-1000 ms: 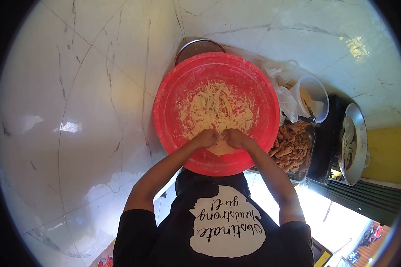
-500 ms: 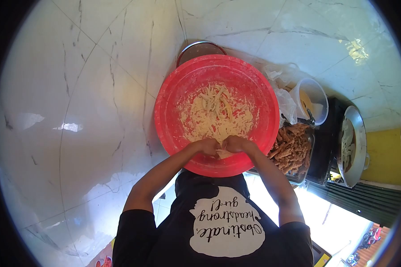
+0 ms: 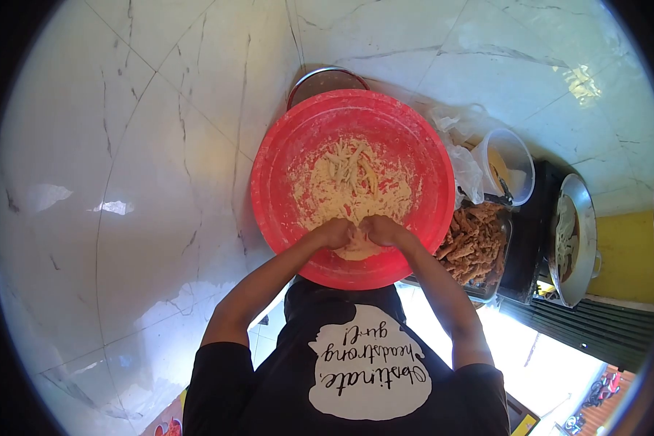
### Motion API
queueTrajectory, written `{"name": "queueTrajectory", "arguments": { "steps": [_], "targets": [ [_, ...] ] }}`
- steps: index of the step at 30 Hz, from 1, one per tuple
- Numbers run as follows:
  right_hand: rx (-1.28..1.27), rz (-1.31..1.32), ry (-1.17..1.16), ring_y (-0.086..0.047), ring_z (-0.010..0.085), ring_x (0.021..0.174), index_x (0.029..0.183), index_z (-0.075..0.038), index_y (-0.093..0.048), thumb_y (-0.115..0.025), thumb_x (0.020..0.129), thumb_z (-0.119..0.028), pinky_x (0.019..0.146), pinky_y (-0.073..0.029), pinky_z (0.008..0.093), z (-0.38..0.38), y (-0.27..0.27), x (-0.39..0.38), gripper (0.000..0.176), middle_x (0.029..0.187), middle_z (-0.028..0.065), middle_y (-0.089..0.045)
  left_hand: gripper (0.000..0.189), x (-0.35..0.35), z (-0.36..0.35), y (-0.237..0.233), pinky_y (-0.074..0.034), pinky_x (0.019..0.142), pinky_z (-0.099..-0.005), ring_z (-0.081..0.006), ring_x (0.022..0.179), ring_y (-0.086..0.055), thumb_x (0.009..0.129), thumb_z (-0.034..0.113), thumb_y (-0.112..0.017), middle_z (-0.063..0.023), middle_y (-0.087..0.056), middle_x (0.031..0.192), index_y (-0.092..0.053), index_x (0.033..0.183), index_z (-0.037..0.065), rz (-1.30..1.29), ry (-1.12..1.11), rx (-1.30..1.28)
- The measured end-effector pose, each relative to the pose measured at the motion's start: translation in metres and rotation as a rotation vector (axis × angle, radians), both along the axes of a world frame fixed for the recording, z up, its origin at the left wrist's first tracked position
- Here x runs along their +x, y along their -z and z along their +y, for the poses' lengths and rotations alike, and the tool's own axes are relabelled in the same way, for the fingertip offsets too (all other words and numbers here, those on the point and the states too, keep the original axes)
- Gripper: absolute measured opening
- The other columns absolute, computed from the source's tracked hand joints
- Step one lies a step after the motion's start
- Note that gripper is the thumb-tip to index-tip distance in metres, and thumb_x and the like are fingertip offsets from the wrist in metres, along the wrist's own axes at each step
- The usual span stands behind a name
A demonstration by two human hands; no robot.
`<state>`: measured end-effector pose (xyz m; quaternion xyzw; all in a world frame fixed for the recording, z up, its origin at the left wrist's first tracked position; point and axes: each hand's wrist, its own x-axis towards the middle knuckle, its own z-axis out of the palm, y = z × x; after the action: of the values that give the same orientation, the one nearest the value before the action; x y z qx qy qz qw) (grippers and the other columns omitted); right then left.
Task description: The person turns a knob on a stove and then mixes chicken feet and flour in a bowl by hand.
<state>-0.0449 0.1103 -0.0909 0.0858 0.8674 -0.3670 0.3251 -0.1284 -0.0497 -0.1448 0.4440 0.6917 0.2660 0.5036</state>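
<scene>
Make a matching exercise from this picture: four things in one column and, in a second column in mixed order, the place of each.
1. floury lump
2. metal bowl
3. brown fried sticks
4. white tub

a. beside the crumpled plastic bag
b. between the left hand and the right hand, in the red basin
c. partly hidden behind the red basin
d. heaped right of the red basin

Pairs: 1-b, 2-c, 3-d, 4-a

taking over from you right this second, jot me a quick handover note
Left hand and right hand: both closed on the dough lump at the near edge of the red basin.
Done: dough strips lie in flour mid-basin; fried pieces sit right of the basin.
Left: probably the lump, not yet made into strips.
</scene>
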Motion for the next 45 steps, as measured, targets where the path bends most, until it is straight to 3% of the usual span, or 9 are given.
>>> {"name": "queueTrajectory", "arguments": {
  "steps": [3,5,18,24,30,32,36,42,45],
  "targets": [
    [0.051,0.054,-0.016,-0.058,0.0295,0.091,0.099,-0.004,-0.06,-0.046,0.073,-0.009,0.08,-0.044,0.0345,0.0,0.004,0.001,0.029,0.094,0.0177,-0.061,0.037,0.003,0.002,-0.01,-0.045,0.076,-0.0376,-0.0289,0.085,-0.059,0.063,0.025,-0.069,-0.0162,-0.062,0.087,-0.062,0.095,0.006,0.252,-0.214,-0.002],
    [0.068,-0.02,-0.081,-0.058,0.0299,0.091,0.098,-0.005,-0.06,-0.047,0.072,-0.008,0.08,-0.044,0.0344,-0.001,0.003,-0.001,0.03,0.093,0.0175,-0.062,0.027,0.004,0.0,-0.025,-0.046,0.074,-0.0379,-0.0292,0.085,-0.059,0.067,0.02,-0.065,-0.0168,-0.062,0.086,-0.063,0.091,0.007,0.13,0.136,-0.005],
    [0.006,-0.245,-0.097,-0.059,0.029,0.09,0.097,-0.004,-0.061,-0.047,0.071,-0.007,0.077,-0.045,0.0347,-0.003,-0.016,-0.008,0.03,0.092,0.0172,-0.062,0.028,0.007,-0.003,-0.02,-0.046,0.07,-0.0372,-0.0304,0.079,-0.06,0.065,0.021,-0.068,-0.0154,-0.062,0.082,-0.063,0.088,0.006,0.08,0.163,0.05],
    [0.052,0.042,-0.004,-0.059,0.0273,0.086,0.093,-0.005,-0.063,-0.047,0.071,-0.007,0.076,-0.045,0.0337,0.0,0.002,0.0,0.027,0.09,0.0164,-0.063,0.033,0.004,0.0,-0.018,-0.046,0.07,-0.0365,-0.0264,0.078,-0.06,0.061,0.027,-0.072,-0.0127,-0.062,0.078,-0.063,0.086,0.007,0.319,-0.177,0.014],
    [0.043,-0.178,-0.086,-0.059,0.0289,0.089,0.097,-0.005,-0.062,-0.048,0.073,-0.008,0.078,-0.045,0.0346,-0.002,0.003,-0.005,0.028,0.093,0.017,-0.062,0.026,0.006,-0.003,-0.023,-0.046,0.071,-0.0376,-0.0278,0.079,-0.06,0.063,0.021,-0.069,-0.0133,-0.062,0.077,-0.063,0.082,0.006,-0.007,0.193,-0.005],
    [0.058,-0.132,-0.04,-0.059,0.0287,0.089,0.097,-0.006,-0.062,-0.048,0.073,-0.009,0.078,-0.045,0.0345,-0.001,0.002,-0.003,0.028,0.092,0.017,-0.062,0.029,0.007,-0.003,-0.009,-0.045,0.072,-0.0361,-0.0268,0.081,-0.06,0.062,0.022,-0.07,-0.0128,-0.063,0.079,-0.064,0.087,0.007,-0.059,-0.122,-0.004],
    [0.058,-0.039,-0.032,-0.059,0.0283,0.088,0.095,-0.006,-0.063,-0.048,0.075,-0.012,0.077,-0.045,0.0349,0.0,-0.003,-0.002,0.025,0.089,0.0172,-0.062,0.034,0.007,0.001,-0.013,-0.045,0.073,-0.034,-0.0246,0.083,-0.06,0.063,0.021,-0.069,-0.012,-0.064,0.084,-0.064,0.094,0.009,0.279,-0.155,0.026],
    [0.064,-0.057,-0.049,-0.059,0.0287,0.089,0.098,-0.005,-0.062,-0.049,0.075,-0.012,0.077,-0.045,0.0353,0.001,0.007,-0.002,0.027,0.092,0.0173,-0.062,0.035,0.008,0.0,0.0,-0.046,0.072,-0.0341,-0.0277,0.082,-0.06,0.065,0.018,-0.068,-0.014,-0.063,0.085,-0.061,0.097,0.004,-0.09,0.132,0.123],
    [0.044,0.047,-0.026,-0.059,0.0292,0.088,0.097,-0.005,-0.062,-0.048,0.075,-0.012,0.077,-0.045,0.0358,0.003,0.01,0.0,0.027,0.092,0.0175,-0.062,0.033,0.004,0.004,-0.002,-0.046,0.072,-0.035,-0.0277,0.08,-0.06,0.063,0.022,-0.068,-0.0132,-0.064,0.084,-0.064,0.092,0.006,0.169,-0.147,0.02]
  ]
}}
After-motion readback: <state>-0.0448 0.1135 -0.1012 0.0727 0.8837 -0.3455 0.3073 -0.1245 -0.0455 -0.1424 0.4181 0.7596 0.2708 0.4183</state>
